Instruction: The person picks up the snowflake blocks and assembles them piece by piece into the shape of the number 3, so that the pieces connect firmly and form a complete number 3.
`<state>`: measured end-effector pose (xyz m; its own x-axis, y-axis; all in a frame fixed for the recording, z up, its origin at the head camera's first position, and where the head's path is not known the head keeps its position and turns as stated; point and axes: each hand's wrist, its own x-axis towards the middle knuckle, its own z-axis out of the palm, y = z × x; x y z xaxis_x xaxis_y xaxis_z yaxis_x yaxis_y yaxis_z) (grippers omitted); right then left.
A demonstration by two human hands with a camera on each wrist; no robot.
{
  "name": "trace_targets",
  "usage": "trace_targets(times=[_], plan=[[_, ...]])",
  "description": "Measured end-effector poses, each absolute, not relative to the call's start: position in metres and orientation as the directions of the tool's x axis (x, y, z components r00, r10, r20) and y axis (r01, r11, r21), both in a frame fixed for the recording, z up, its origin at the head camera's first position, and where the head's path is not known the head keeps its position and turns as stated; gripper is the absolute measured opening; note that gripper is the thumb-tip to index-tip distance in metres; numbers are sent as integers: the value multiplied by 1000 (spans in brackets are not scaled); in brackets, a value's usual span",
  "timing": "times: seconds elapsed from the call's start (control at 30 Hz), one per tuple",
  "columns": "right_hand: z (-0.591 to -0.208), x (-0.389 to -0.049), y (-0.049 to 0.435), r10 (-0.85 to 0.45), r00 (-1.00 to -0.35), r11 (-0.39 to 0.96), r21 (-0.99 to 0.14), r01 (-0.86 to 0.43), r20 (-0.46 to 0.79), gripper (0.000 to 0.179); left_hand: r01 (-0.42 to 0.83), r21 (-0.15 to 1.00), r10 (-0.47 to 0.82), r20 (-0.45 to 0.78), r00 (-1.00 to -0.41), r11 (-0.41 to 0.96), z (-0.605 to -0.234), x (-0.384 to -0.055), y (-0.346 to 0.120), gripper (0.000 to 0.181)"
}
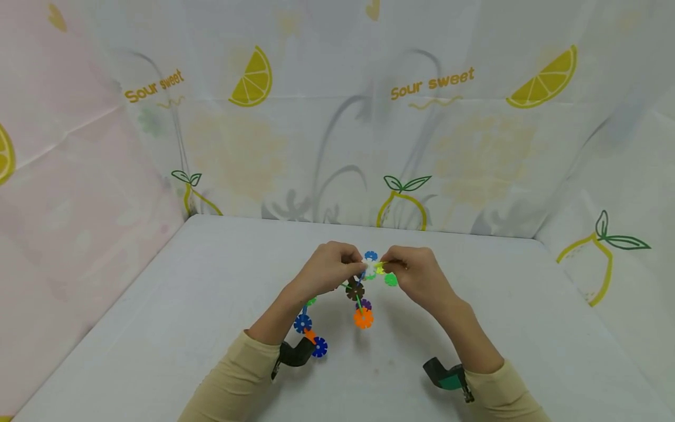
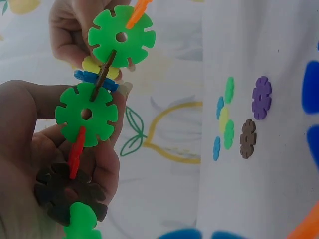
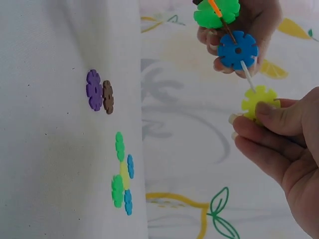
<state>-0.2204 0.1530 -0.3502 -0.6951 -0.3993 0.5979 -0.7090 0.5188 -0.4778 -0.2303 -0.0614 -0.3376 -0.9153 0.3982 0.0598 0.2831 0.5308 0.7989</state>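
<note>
My left hand (image 1: 328, 268) holds a chain of notched plastic snowflake discs, its fingers behind a blue disc (image 3: 238, 50). A white disc (image 3: 247, 77), seen edge-on, joins that blue disc to a yellow disc (image 3: 265, 94). Thumb and fingers of my right hand (image 1: 422, 278) pinch the yellow disc. Along the chain in the left wrist view are green discs (image 2: 75, 114), a red disc (image 2: 77, 154) and a brown disc (image 2: 70, 194). The chain hangs past my left wrist, with dark blue discs (image 1: 303, 323) and an orange disc (image 1: 363, 318) showing.
Loose discs lie on the white table (image 1: 211, 281) beyond my hands: a purple one (image 3: 93, 89), a brown one (image 3: 107, 97), and a cluster with green (image 3: 117, 190), yellow (image 3: 124, 175) and blue (image 3: 128, 201). A printed cloth (image 1: 316, 146) stands behind the table.
</note>
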Motion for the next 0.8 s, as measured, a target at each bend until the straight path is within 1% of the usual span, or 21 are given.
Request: trace_targets(times=[0.13, 0.23, 0.47, 0.67, 0.8], plan=[[-350, -220, 152, -396, -675, 518, -455, -724, 622, 12, 301, 790, 388, 88, -918, 534, -337, -230, -61, 16], [-350, -219, 151, -388, -674, 522, -453, -723, 629, 13, 308, 786, 385, 97, -918, 537, -336, -229, -60, 16], [-351, -217, 147, -384, -676, 530, -449, -719, 629, 13, 290, 792, 366, 90, -926, 538, -336, -228, -60, 16], [-352, -216, 144, -377, -684, 528, -462, -712, 624, 17, 271, 806, 352, 84, -932, 526, -337, -227, -62, 15], [-352, -215, 142, -375, -676, 525, -456, -719, 634, 18, 259, 814, 347, 76, -935, 520, -337, -228, -62, 15]])
